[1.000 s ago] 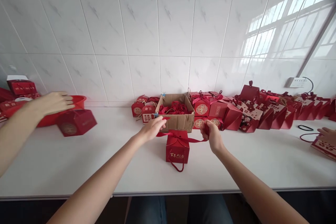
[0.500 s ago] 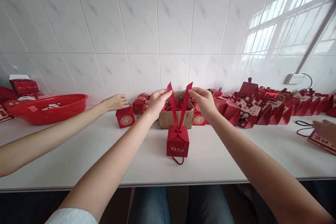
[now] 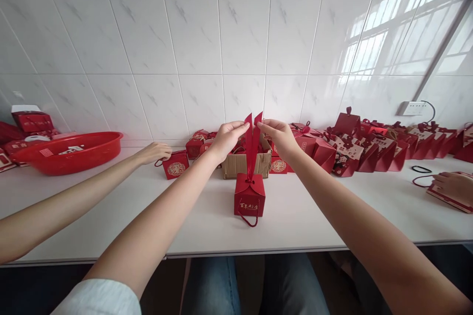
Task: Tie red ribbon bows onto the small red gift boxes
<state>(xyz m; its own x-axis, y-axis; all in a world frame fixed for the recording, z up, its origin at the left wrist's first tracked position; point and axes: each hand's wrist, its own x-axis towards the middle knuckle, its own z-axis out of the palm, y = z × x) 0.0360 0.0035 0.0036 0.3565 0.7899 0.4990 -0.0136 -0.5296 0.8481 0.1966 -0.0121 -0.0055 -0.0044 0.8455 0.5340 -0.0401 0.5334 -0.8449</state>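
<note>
A small red gift box with gold lettering stands upright on the white table, right in front of me. A red cord handle droops from its front. Two tails of a red ribbon rise from the holes in its lid. My left hand pinches the end of one tail between thumb and fingers. The end of the other tail is pinched in my right hand. Both tails are drawn up taut, nearly side by side. Behind the ribbon sits a cardboard box with red items inside.
Another person's hand is at a red box on the left, near a red plastic basin. Rows of red gift boxes line the wall at right. At the far right, someone's hand rests on a flat red piece.
My hands have moved closer together, bringing the two ribbon tails nearly parallel. The co-worker's hand at left has slid leftward off the top of its box.
</note>
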